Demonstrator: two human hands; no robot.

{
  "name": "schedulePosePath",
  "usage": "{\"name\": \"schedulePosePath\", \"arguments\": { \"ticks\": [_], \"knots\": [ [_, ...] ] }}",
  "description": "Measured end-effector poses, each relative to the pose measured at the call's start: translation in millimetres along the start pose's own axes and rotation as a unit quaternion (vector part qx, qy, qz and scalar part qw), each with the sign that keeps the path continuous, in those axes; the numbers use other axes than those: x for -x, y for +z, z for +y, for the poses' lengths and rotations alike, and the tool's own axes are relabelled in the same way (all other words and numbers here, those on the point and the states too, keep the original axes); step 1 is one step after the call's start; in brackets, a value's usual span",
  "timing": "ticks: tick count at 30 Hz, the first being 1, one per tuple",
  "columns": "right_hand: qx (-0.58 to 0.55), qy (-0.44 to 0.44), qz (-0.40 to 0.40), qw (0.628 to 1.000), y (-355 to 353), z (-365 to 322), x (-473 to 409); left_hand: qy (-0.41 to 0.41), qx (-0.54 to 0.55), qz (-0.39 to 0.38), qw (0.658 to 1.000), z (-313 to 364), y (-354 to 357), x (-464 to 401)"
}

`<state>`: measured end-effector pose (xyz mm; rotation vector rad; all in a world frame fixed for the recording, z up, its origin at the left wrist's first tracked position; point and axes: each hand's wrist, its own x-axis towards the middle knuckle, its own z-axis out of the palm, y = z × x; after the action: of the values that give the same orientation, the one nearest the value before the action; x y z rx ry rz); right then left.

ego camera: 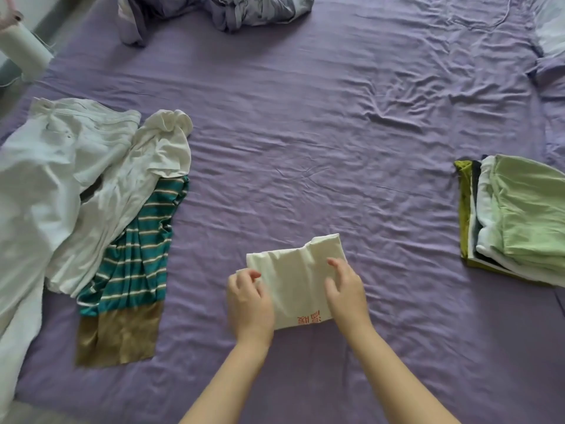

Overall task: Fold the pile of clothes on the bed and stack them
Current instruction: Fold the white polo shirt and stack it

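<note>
A loose heap of unfolded white garments (76,179) sprawls along the left side of the wrinkled purple bed sheet (305,133), partly covering a teal shirt with thin white stripes and a tan-brown hem band (134,264) that lies flat beneath its lower edge. Near the front middle of the bed, a small folded white cloth with red printed characters (293,283) lies on the sheet between a person's two bare hands: the left hand (249,301) curls its fingers around the cloth's left edge, while the right hand (345,289) rests on its right side with fingers bent, gripping the fabric. Well apart on the right sits a neat stack of folded clothes topped by a light green garment (526,215). A crumpled lavender-grey quilt (214,10) is bunched at the far edge.
</note>
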<state>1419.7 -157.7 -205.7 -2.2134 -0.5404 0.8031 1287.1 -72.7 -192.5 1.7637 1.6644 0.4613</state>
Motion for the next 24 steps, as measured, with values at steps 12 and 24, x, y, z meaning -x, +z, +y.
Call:
{"name": "schedulePosePath", "arguments": {
  "ticks": [12,24],
  "knots": [
    [0.386,-0.005,-0.16,0.908,35,52,-41,0.241,-0.391,-0.35,0.816,0,91,-83],
    [-0.036,0.15,0.083,0.985,10,80,20,-0.143,-0.071,-0.636,0.755,40,79,-100]
  ]
}}
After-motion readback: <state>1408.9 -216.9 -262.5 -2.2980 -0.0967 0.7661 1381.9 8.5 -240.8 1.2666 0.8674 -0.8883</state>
